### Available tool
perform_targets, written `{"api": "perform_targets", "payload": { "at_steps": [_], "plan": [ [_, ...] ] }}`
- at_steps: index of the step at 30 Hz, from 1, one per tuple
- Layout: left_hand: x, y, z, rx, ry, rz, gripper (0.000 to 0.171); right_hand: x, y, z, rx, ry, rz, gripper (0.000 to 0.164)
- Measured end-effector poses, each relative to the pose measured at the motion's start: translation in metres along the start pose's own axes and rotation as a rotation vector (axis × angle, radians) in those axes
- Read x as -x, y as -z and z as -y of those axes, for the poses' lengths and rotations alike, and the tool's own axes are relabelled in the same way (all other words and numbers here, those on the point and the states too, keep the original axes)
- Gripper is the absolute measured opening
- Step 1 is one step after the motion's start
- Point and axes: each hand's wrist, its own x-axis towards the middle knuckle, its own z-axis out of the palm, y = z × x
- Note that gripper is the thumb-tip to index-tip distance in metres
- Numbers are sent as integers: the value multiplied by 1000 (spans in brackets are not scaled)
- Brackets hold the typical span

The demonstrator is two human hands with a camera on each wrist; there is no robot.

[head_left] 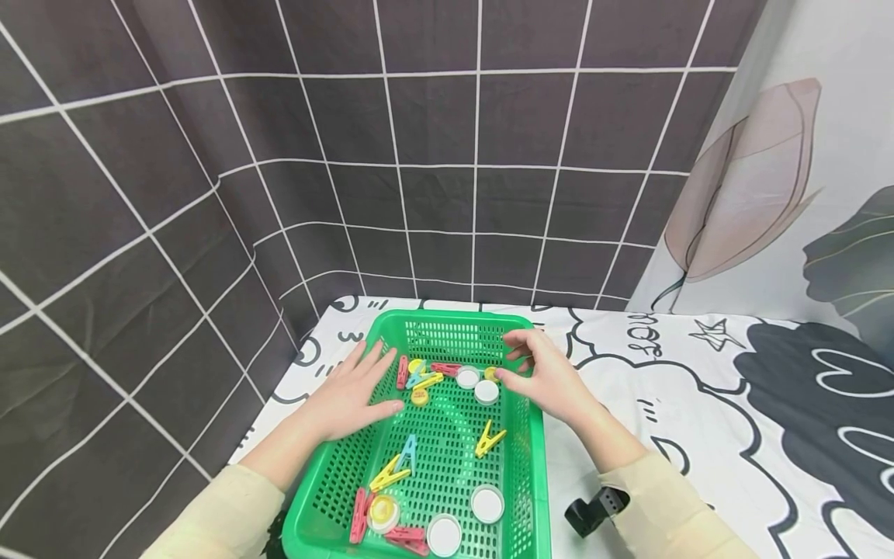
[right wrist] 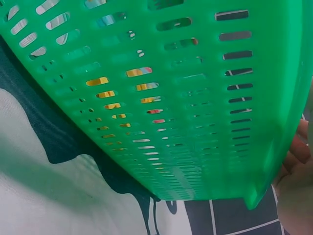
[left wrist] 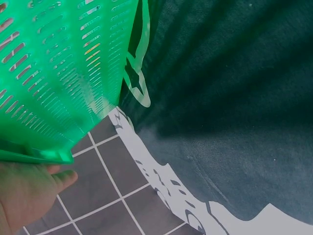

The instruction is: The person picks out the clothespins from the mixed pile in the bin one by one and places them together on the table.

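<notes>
A green plastic basket (head_left: 455, 317) with slotted walls holds clothespins and bottle caps. My left hand (head_left: 355, 392) is over its left rim, fingers spread straight and thumb pointing inward; the left wrist view shows part of this hand (left wrist: 29, 193) by the rim. My right hand (head_left: 545, 373) is over the right rim, fingers loosely bent, thumb tip near a yellow cap (head_left: 491, 374); nothing shows in its grasp. Two white caps (head_left: 486, 392) lie beside that yellow one. Red clothespins (head_left: 445, 369), a yellow clothespin (head_left: 428, 381) and a blue clothespin (head_left: 415, 376) lie near the far end.
Nearer in the basket are a yellow clothespin (head_left: 490, 439), a blue clothespin (head_left: 407, 453), red clothespins (head_left: 359, 515) and white caps (head_left: 486, 504). A patterned white cloth (head_left: 621, 373) covers the table. Dark grid-lined curtain (head_left: 433, 194) hangs behind. A small black device (head_left: 596, 510) is by the right sleeve.
</notes>
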Motion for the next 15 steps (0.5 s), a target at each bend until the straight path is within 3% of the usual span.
{"api": "perform_targets", "payload": {
  "at_steps": [8, 15],
  "plan": [
    [-1, 1, 0, -1, -8, -6, 88, -4, -3, 5, 25, 67, 92, 43],
    [-1, 2, -2, -3, -9, 0, 88, -3, -6, 7, 75, 56, 207, 47]
  ]
}}
